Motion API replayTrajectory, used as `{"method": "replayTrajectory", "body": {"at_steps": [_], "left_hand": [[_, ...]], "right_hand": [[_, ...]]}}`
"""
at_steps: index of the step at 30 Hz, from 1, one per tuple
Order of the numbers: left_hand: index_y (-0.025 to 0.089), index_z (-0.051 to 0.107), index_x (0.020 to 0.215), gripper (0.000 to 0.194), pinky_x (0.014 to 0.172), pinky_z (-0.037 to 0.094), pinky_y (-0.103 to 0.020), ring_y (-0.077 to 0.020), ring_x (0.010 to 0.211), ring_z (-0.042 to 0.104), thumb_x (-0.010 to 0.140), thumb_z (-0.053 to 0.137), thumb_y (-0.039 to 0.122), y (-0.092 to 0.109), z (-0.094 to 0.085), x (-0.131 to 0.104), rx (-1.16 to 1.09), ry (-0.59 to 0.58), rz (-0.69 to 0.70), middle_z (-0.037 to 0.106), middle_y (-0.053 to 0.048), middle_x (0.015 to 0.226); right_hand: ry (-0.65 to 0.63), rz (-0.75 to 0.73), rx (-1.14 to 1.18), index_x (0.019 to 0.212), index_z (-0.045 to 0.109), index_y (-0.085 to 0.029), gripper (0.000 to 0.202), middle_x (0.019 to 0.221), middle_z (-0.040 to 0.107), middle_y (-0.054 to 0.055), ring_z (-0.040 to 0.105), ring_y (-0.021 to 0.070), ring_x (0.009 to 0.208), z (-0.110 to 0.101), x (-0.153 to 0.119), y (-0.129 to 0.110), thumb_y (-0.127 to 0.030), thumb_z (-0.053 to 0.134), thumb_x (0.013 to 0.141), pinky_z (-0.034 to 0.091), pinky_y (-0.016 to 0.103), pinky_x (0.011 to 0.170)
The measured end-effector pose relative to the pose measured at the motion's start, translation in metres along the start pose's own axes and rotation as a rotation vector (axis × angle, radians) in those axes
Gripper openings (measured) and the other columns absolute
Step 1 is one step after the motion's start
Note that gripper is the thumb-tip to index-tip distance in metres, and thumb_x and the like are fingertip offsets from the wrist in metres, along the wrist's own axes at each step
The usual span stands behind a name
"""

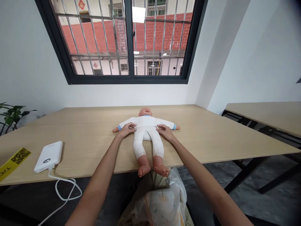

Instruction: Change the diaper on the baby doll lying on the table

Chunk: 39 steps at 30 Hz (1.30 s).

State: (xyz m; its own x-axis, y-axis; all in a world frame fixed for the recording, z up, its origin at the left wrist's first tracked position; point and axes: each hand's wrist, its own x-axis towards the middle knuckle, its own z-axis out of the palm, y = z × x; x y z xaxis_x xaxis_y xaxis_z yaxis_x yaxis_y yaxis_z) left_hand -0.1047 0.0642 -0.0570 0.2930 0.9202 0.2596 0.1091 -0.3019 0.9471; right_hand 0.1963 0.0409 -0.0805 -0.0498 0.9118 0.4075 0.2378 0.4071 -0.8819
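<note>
A baby doll in white long-sleeved clothes with light blue cuffs and collar lies on its back on the table. Its head points toward the window, and its bare feet hang past the front edge. At the doll's waist on the left, my left hand has its fingers bent onto the white clothes. Opposite it, on the right of the waist, my right hand pinches the same cloth near the waistband. Both hands' fingertips are partly hidden in the fabric.
A white power bank with a white cable lies at the left front, beside a yellow label. A clear plastic bag rests on my lap. Behind stand a plant and a barred window; another table is at right.
</note>
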Motion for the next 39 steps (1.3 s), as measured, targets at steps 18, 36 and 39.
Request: {"method": "replayTrajectory", "body": {"at_steps": [18,36,39], "left_hand": [[0.025,0.067,0.084,0.024,0.089,0.048,-0.03,-0.0176,0.096,0.061,0.084,0.049,0.009,0.138,0.106,-0.187,0.293,-0.297,0.533,0.067,-0.004,0.096],[0.046,0.057,0.129,0.052,0.119,0.004,-0.058,-0.034,0.143,0.026,0.083,0.058,0.021,-0.002,0.16,-0.261,0.418,-0.565,0.073,0.035,0.004,0.152],[0.046,0.058,0.128,0.048,0.119,0.023,-0.04,-0.026,0.135,0.043,0.086,0.053,0.024,0.01,0.165,-0.256,0.199,-0.524,-0.023,0.051,0.005,0.143]], "right_hand": [[0.179,0.12,0.119,0.075,0.049,-0.021,0.05,0.067,0.056,-0.001,0.052,0.0127,0.062,0.005,0.004,0.007,-0.071,0.051,0.079,0.043,0.024,0.059],[0.273,0.161,0.104,0.083,0.04,-0.023,0.033,0.063,0.053,-0.004,0.053,0.0114,0.052,0.007,0.005,0.01,-0.054,0.049,0.09,0.043,0.024,0.053],[0.273,0.185,0.098,0.083,0.04,-0.023,0.031,0.069,0.056,-0.002,0.054,0.0118,0.053,0.007,0.004,0.007,-0.052,0.049,0.089,0.044,0.025,0.054]]}}
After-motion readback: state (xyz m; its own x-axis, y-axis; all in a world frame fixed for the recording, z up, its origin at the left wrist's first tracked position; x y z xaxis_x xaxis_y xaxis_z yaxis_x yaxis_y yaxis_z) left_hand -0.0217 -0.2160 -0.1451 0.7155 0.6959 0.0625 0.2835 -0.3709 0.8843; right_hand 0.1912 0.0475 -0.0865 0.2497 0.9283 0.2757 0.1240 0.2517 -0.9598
